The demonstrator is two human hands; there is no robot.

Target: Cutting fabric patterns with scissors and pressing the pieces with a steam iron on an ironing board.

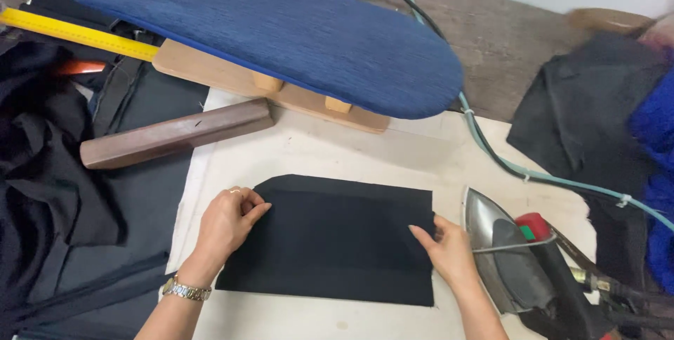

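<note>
Both grips pinch the flat black fabric panel [333,238]: left hand [226,222] at its left edge, right hand [447,249] at its right edge, mid-desk.

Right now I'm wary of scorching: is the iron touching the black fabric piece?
Apart. The head view shows pale pad between the iron and the black fabric piece; the right hand sits there.

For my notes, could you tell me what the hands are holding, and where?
Both hold the black cloth: left hand at its left edge, right hand at its right edge.
</note>
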